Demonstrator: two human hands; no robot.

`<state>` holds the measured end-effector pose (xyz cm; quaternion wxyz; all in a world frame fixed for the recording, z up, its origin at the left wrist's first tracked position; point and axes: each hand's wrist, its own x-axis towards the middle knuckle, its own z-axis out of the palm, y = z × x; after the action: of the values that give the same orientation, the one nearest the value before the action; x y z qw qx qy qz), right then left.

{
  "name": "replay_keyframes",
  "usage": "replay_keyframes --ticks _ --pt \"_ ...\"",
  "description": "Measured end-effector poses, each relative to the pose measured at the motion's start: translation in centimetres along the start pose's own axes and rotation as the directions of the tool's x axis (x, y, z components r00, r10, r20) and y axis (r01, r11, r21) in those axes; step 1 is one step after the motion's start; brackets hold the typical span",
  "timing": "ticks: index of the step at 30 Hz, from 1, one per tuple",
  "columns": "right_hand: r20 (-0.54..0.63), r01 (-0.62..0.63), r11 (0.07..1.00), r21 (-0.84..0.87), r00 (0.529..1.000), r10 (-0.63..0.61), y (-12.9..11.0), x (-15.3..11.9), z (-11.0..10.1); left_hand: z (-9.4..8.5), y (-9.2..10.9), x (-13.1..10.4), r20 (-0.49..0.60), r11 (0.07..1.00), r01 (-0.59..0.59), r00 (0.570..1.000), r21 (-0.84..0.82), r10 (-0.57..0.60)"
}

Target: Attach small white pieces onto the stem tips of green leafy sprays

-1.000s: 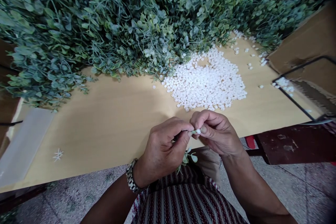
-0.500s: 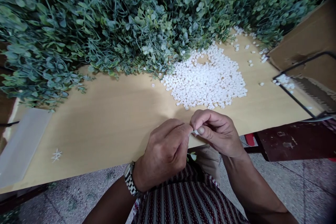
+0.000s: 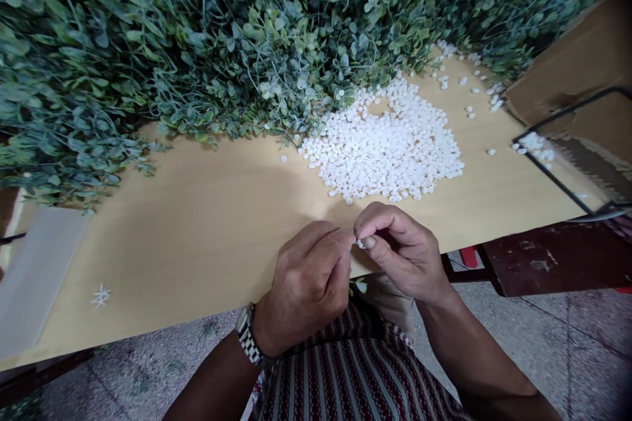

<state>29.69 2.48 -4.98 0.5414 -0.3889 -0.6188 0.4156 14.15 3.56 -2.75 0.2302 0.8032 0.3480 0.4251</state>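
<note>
The pale bench is bordered along its far side by dense green foliage, and a heap of loose pellets is spread in front of it. Over the near edge, a white piece is pinched between thumb and forefinger of the right hand. The fingers of the left hand are closed beside it, apparently on a leafy sprig, whose stem is hidden. The piece could be dropped if the pinch is loosened, or the stem bent if pressed off line. The piece is tiny and mostly covered; the sprig's visible leaves are rounded, pale green.
</note>
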Motion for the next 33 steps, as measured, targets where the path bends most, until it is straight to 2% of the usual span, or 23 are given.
replay_keyframes --ticks 7,15,22,26,33 --pt "-0.079 -0.026 0.998 0.051 0.996 0.030 0.1 -0.1 0.2 0.4 0.0 0.3 -0.016 0.993 0.063 0.998 -0.102 -0.065" --pt "-0.124 0.015 0.999 0.047 0.992 -0.009 0.3 -0.2 0.3 1.1 0.2 0.5 -0.058 0.959 0.147 0.984 -0.243 -0.166" --pt "-0.138 0.056 0.998 0.037 0.989 -0.050 0.2 0.0 0.4 1.4 0.1 0.6 -0.097 0.958 0.146 0.980 -0.246 -0.175" --pt "-0.129 0.079 0.997 0.026 0.989 -0.075 0.2 0.1 0.4 1.5 -0.1 0.6 -0.122 0.964 0.102 0.983 -0.244 -0.135" --pt "-0.119 0.056 0.997 0.060 0.992 -0.048 0.4 0.1 0.3 1.5 -0.2 0.6 -0.126 0.967 0.094 0.984 -0.235 -0.127"
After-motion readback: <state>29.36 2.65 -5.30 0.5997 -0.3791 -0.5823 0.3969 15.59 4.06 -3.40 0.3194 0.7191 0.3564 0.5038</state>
